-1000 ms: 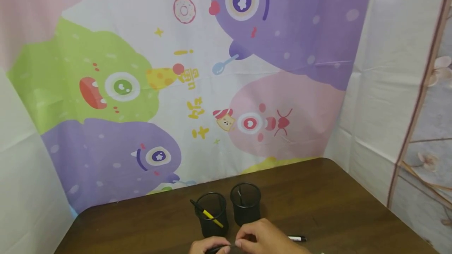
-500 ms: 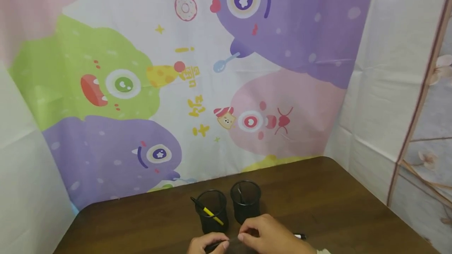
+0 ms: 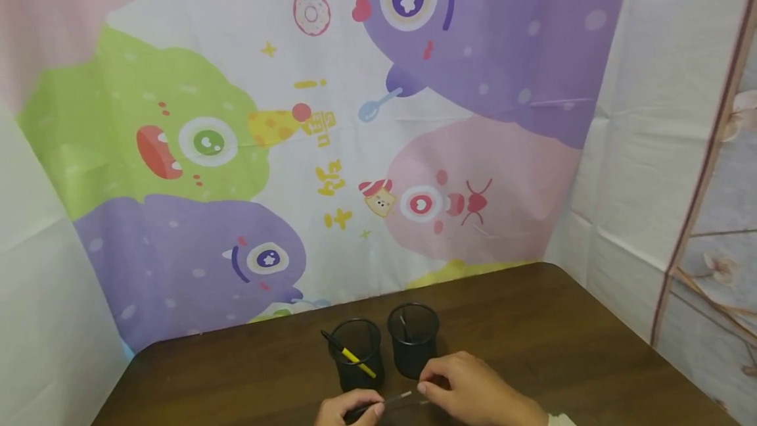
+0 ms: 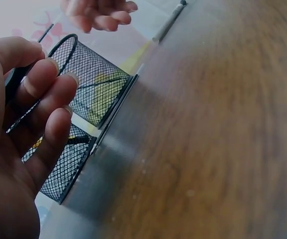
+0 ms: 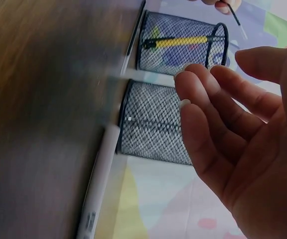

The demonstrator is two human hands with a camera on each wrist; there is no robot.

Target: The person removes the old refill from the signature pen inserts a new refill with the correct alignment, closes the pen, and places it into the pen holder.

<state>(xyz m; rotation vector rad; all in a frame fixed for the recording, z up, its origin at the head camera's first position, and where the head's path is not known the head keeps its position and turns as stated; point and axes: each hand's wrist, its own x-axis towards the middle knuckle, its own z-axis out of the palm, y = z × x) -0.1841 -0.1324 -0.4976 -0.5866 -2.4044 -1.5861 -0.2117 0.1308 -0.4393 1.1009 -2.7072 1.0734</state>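
Observation:
My left hand point(image 3: 350, 407) pinches a slim black stick with a pale tip point(image 3: 402, 397), pointing up to the right in the head view. The left wrist view shows its dark body point(image 4: 15, 82) between thumb and fingers. To its right my right hand point(image 3: 473, 386) is held with loosely bent fingers and nothing between them; thumb and forefinger stand apart in the right wrist view. Just beyond the hands are two black mesh pen cups: the left cup point(image 3: 361, 383) holds a yellow-and-black pen point(image 3: 355, 360), the right cup point(image 3: 414, 354) a thin dark stick point(image 3: 404, 327).
A similar thin black stick point(image 4: 116, 107) lies on the dark wooden table point(image 3: 236, 373) along the near side of the cups. A white marker point(image 5: 101, 174) lies near the right cup, hidden behind the right hand in the head view. A cartoon-printed cloth point(image 3: 331, 255) hangs behind the table.
My right hand has moved right, away from the stick, and its pale tip now shows. The left hand has stayed nearly in place. The white marker has become covered in the head view.

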